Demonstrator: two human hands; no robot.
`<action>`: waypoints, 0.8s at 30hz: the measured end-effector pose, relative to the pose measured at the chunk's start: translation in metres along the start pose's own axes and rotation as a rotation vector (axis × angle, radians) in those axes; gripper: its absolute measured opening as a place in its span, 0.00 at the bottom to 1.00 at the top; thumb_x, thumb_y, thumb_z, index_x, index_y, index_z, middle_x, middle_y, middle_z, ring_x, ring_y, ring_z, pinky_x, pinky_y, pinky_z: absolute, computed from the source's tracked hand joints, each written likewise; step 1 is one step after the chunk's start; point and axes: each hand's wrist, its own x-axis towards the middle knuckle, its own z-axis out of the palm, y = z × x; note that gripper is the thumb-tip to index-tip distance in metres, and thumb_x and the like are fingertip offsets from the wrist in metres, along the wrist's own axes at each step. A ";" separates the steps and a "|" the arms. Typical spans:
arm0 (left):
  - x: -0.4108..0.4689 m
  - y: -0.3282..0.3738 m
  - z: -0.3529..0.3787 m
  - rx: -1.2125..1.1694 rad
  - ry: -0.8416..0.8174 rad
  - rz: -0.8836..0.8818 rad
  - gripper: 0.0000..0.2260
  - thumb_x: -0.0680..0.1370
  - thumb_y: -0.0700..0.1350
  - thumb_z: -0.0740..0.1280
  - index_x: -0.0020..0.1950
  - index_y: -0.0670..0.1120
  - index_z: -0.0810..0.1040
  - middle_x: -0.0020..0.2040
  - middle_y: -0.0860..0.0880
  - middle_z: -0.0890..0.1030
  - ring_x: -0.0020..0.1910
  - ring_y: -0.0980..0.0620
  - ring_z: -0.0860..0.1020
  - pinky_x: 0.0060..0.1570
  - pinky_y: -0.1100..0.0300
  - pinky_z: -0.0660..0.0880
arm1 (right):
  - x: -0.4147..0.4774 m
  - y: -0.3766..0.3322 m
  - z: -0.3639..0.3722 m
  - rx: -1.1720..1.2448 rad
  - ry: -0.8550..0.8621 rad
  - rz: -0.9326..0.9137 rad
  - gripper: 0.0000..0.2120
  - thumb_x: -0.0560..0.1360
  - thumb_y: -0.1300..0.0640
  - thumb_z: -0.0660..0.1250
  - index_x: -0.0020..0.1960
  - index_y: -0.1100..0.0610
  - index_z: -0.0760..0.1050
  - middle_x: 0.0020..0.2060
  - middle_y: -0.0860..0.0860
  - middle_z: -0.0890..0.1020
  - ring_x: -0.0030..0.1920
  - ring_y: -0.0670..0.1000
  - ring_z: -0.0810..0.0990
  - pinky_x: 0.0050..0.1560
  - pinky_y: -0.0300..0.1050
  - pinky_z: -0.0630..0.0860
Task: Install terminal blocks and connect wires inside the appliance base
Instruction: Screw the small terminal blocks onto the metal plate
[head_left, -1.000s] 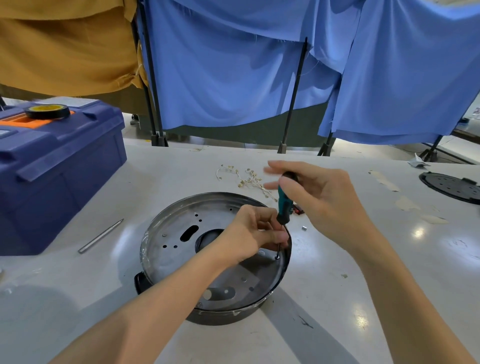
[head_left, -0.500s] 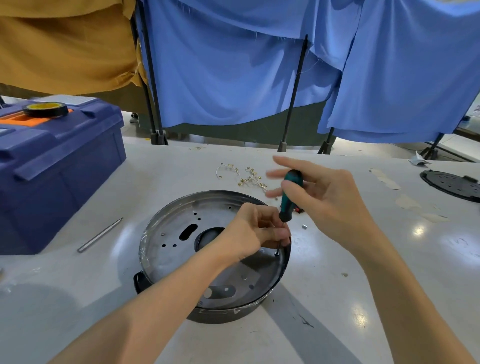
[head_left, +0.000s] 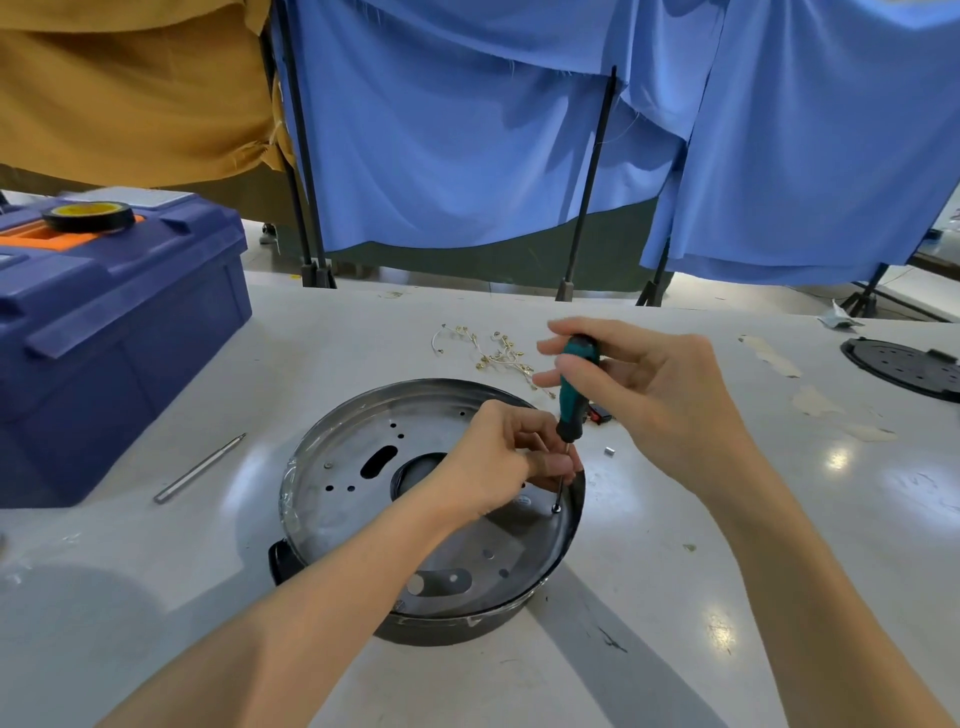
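Blue drapes (head_left: 467, 156) back a pale worktop (head_left: 675, 597): the right hand (head_left: 660, 395) grips a green-handled screwdriver (head_left: 574, 384) near-upright on a round steel appliance base (head_left: 343, 499), the left hand (head_left: 498, 457) pinching its shaft between curled fingers.

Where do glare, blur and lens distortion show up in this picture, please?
Head view: lamp glare spots the white table beside the right grip; head view: that grip's fingertips around the screwdriver look slightly motion-soft, while the metal base is sharp; head view: wide-angle stretch skews the blue toolbox at the left edge.
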 end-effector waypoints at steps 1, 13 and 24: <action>0.000 0.001 0.000 0.003 -0.004 -0.002 0.04 0.74 0.29 0.68 0.43 0.36 0.81 0.32 0.53 0.83 0.35 0.57 0.81 0.40 0.67 0.78 | 0.000 0.000 0.001 -0.026 0.041 -0.010 0.13 0.73 0.54 0.71 0.56 0.56 0.80 0.46 0.47 0.85 0.43 0.43 0.86 0.47 0.39 0.82; -0.002 0.001 0.000 -0.044 -0.019 -0.006 0.03 0.72 0.27 0.69 0.42 0.33 0.79 0.32 0.52 0.82 0.35 0.54 0.82 0.42 0.62 0.80 | -0.001 -0.004 0.004 -0.046 -0.010 0.010 0.16 0.75 0.52 0.69 0.61 0.53 0.78 0.49 0.45 0.84 0.45 0.44 0.85 0.48 0.36 0.80; -0.002 0.003 0.003 0.017 -0.004 0.002 0.04 0.69 0.30 0.74 0.38 0.35 0.80 0.31 0.53 0.80 0.34 0.57 0.79 0.40 0.68 0.76 | 0.001 0.000 0.021 -0.443 0.227 -0.030 0.25 0.67 0.36 0.71 0.38 0.59 0.75 0.28 0.51 0.77 0.30 0.53 0.76 0.35 0.51 0.77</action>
